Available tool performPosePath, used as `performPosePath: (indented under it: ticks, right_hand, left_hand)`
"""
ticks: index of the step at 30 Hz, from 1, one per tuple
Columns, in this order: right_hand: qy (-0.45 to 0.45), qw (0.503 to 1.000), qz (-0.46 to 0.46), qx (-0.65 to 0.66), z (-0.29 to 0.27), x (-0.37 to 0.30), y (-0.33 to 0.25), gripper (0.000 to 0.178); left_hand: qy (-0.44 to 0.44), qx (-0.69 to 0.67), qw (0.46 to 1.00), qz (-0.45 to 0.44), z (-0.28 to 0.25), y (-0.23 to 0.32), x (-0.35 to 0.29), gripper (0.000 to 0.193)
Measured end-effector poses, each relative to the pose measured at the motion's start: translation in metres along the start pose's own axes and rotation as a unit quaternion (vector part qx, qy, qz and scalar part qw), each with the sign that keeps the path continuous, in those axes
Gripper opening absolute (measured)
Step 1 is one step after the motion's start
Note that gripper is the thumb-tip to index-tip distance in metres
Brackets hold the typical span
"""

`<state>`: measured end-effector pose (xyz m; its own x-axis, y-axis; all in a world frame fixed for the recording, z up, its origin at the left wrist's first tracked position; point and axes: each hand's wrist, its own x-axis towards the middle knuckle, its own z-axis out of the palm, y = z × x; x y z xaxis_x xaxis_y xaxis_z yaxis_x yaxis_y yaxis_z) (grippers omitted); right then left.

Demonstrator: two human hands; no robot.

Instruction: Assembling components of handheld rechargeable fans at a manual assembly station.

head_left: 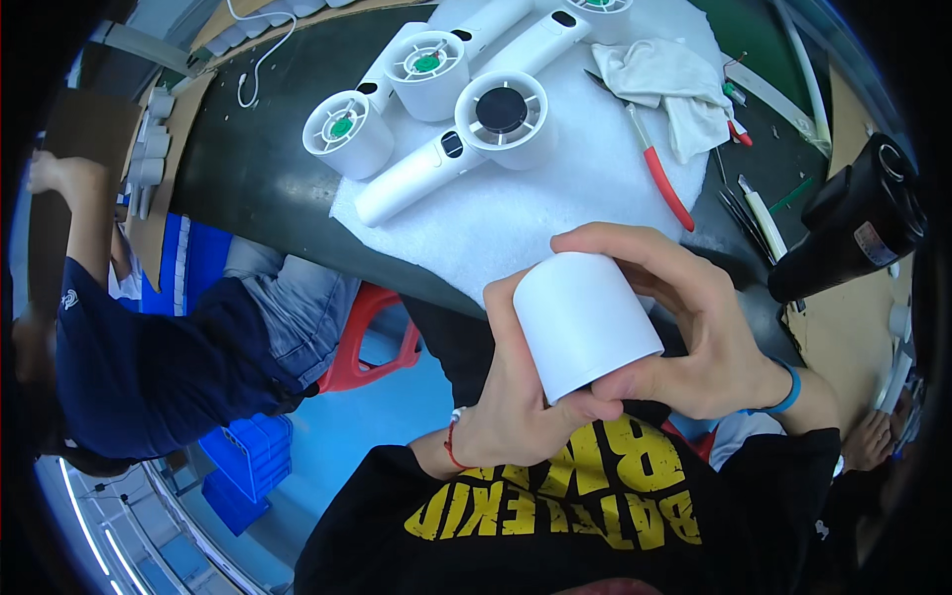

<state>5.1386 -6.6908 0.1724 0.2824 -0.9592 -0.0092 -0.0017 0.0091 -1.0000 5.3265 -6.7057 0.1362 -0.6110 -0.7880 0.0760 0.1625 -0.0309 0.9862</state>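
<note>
In front of my chest, both hands hold a smooth white cylindrical housing (585,322), tilted, with its closed side facing me. My left hand (506,412) grips its left side and lower rim, thumb along the bottom edge. My right hand (699,332) wraps its right side, fingers over the top and thumb under the rim. Whether anything sits inside the housing is hidden. Beyond it, on a white foam sheet (436,238), lies a white handheld fan (407,183) with a black disc in its round head. More white fan bodies (426,74) with green centres lie behind.
Red-handled cutters (662,183) lie beside a crumpled white cloth (659,84). Tweezers (744,226) and a black cylindrical device (843,223) are on the right. A co-worker (178,337) sits at the left, near a red stool (367,337) and blue crates (253,456). Another person's hand (866,441) shows far right.
</note>
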Motion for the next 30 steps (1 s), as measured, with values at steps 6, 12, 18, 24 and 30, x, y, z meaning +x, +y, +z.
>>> performPosePath:
  ticks: [6,12,18,24,30]
  right_hand:
    - [0.021,0.999,-0.003,0.028,0.0,-0.002,0.008,0.085]
    - [0.02,0.999,0.015,0.038,0.001,-0.002,0.017,0.086]
    - [0.007,1.0,0.028,0.006,0.002,-0.001,0.014,0.088]
    - [0.017,1.0,0.005,0.002,0.003,-0.003,0.016,0.084]
    - [0.014,1.0,0.001,-0.005,0.007,-0.007,0.02,0.085]
  left_hand:
    - [-0.048,0.05,0.997,0.031,-0.005,-0.005,0.005,0.092]
    - [-0.004,-0.1,0.983,-0.155,-0.006,0.003,0.007,0.099]
    - [-0.083,-0.035,0.994,-0.058,-0.016,-0.005,0.011,0.104]
    - [-0.047,-0.034,0.994,-0.088,-0.007,0.003,0.004,0.085]
    - [-0.053,0.01,0.994,-0.095,-0.009,0.002,0.002,0.085]
